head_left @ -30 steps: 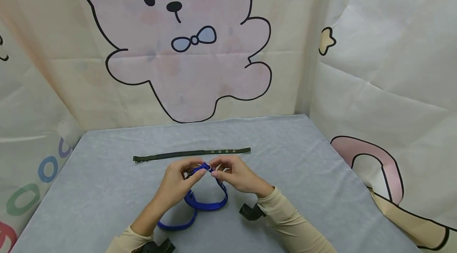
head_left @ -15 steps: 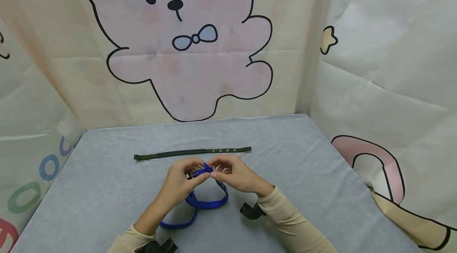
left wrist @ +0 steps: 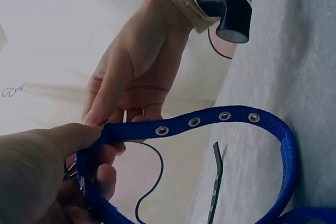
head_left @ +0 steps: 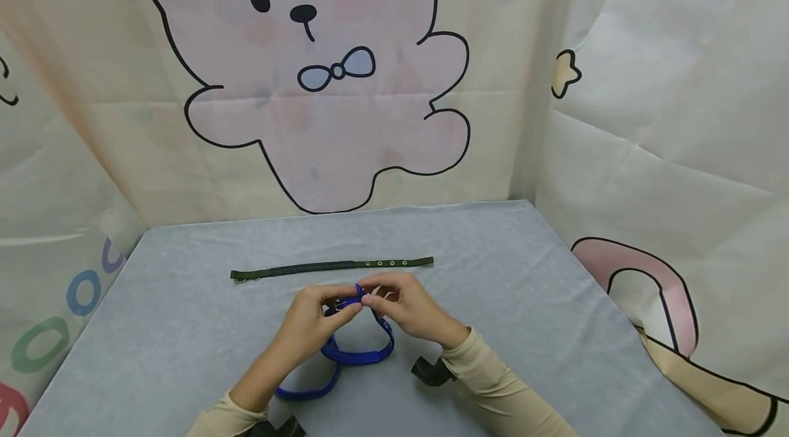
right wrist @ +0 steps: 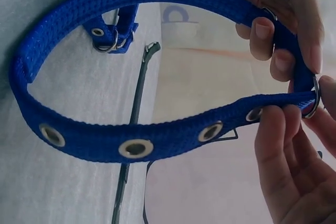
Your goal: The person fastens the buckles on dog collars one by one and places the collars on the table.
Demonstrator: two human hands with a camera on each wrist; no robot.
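Observation:
Both hands hold a blue collar (head_left: 360,357) with metal eyelets, bent into a loop above the table. My left hand (head_left: 302,327) pinches it near the buckle end, which its fingers partly hide. At the same spot, the right hand (head_left: 413,307) pinches the eyelet end of the strap between thumb and fingers. In the right wrist view, that strap end passes at a metal ring (right wrist: 315,98) between the fingertips. A second blue collar (head_left: 308,394), closed in a loop, lies on the table just beyond the left hand's wrist. Its metal rings (right wrist: 107,48) show in the right wrist view.
A dark green collar (head_left: 333,265) with eyelets lies stretched straight across the table, beyond the hands. Grey-blue cloth covers the table (head_left: 524,286). Printed curtains (head_left: 493,149) stand behind it and at both sides. Each wrist bears a black camera mount (head_left: 433,371).
Both hands stay almost in place, still pinching the collar. The pointed strap end between the fingertips has turned more upright, and the right fingers now cover the ring seen there before.

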